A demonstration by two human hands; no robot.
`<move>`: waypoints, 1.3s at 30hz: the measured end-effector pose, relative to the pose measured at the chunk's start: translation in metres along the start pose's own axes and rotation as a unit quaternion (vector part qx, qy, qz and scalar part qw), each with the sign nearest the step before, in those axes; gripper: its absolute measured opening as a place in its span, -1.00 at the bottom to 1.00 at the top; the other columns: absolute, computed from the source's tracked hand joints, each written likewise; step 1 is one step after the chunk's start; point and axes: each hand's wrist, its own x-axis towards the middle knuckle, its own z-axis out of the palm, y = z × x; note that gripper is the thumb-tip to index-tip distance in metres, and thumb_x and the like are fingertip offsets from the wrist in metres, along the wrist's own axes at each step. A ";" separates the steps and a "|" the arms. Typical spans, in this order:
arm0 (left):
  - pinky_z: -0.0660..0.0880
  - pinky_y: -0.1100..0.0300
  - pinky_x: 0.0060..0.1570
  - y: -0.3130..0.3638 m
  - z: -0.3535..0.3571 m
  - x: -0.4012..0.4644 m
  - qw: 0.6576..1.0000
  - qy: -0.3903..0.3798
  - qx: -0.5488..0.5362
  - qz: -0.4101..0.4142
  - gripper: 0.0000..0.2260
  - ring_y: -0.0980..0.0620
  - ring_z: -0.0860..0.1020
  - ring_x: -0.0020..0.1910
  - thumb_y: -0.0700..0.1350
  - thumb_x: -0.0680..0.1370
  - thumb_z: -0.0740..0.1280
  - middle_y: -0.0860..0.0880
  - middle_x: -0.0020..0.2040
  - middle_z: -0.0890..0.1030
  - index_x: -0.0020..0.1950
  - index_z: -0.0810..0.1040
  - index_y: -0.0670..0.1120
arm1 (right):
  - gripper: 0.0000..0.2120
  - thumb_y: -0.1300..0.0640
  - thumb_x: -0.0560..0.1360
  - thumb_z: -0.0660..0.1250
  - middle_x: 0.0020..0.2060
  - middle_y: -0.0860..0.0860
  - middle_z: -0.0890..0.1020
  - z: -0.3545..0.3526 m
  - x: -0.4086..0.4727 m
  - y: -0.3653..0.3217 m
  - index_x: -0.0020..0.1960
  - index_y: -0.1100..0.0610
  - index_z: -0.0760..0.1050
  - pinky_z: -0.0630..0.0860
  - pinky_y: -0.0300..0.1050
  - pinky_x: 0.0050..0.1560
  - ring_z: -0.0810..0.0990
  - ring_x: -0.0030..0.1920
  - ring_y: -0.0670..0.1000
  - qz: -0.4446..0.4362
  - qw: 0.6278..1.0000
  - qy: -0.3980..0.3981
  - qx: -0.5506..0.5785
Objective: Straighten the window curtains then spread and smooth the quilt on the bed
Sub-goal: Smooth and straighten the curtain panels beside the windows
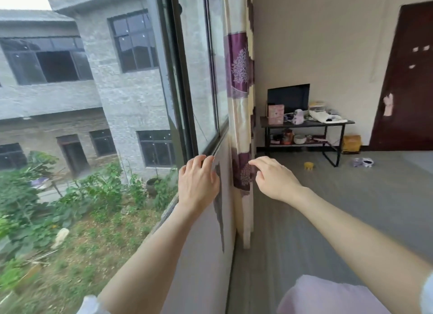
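Reaching for curtain (239, 103), bunched at window's right edge; left hand (198, 185) loose on sill (218, 147), holding nothing; right hand (274, 178) fingers bent, just beside hem, nothing gripped; best pinch edge, draw evenly; quilt unseen.

Grey floor (351, 208): black table (304, 124) w/ clutter; yellow box (351, 144); small yellow stool (309, 165).

cream-and-purple curtain (239, 84) gathered, hanging beside the window's right edge

curtain (239, 84): 1 | hands (198, 185): 2 | table (304, 123): 1 | door (407, 79): 1
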 end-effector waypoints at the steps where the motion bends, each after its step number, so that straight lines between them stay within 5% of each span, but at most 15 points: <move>1: 0.29 0.03 0.25 0.002 0.015 0.014 1.000 -0.004 -0.003 0.007 -0.64 -0.07 0.38 0.31 -0.09 0.54 0.19 -0.03 0.32 0.44 0.34 0.38 -0.05 | -0.59 0.22 0.54 0.05 0.38 0.03 0.36 0.003 0.013 0.011 0.37 0.08 0.30 0.32 0.03 0.31 0.32 0.36 0.08 0.009 1.000 0.003 -0.001; 9: 0.33 -0.01 0.21 0.006 0.139 0.179 0.999 -0.008 -0.011 0.035 -0.65 -0.11 0.38 0.29 -0.07 0.55 0.16 -0.06 0.31 0.42 0.34 0.36 -0.06 | -0.60 0.20 0.55 0.05 0.37 -0.01 0.35 0.036 0.158 0.121 0.38 0.06 0.30 0.34 -0.02 0.24 0.33 0.35 0.04 0.024 0.999 0.033 0.009; 20: 0.36 -0.10 0.22 -0.006 0.298 0.391 0.999 -0.008 -0.038 -0.026 -0.51 -0.17 0.23 0.41 -0.05 0.55 0.18 -0.13 0.47 0.21 0.46 0.17 -0.04 | -0.57 0.14 0.58 0.04 0.45 -0.02 0.24 0.065 0.371 0.258 0.45 0.06 0.16 0.31 0.00 0.31 0.24 0.42 0.03 0.052 0.996 0.055 0.043; 28: 0.31 -0.17 0.31 -0.030 0.397 0.565 0.996 0.061 -0.059 -0.009 -0.39 -0.16 0.06 0.49 0.06 0.54 0.17 -0.11 0.54 0.06 0.52 0.00 0.03 | -0.52 0.08 0.60 0.03 0.48 -0.01 0.17 0.091 0.540 0.316 0.49 0.09 0.05 0.30 -0.01 0.34 0.21 0.45 0.01 0.031 0.989 0.118 0.079; 34: 0.17 -0.16 0.40 -0.053 0.457 0.679 0.989 0.071 -0.127 -0.036 -0.17 -0.16 0.00 0.52 0.18 0.48 0.26 -0.14 0.55 -0.04 0.53 -0.19 -0.04 | -0.41 -0.04 0.59 0.07 0.52 -0.01 0.00 0.100 0.669 0.351 0.51 0.06 -0.11 0.08 -0.06 0.42 0.05 0.49 0.01 0.015 0.983 0.125 0.130; 39: 0.11 -0.13 0.41 -0.067 0.514 0.747 0.988 0.081 -0.125 -0.033 -0.17 -0.22 -0.05 0.51 0.22 0.46 0.27 -0.19 0.54 -0.10 0.52 -0.19 0.07 | -0.16 -0.13 0.52 0.20 0.52 0.02 -0.25 0.119 0.762 0.394 0.48 0.07 -0.34 -0.10 0.02 0.46 -0.21 0.51 0.01 0.020 0.983 0.087 0.163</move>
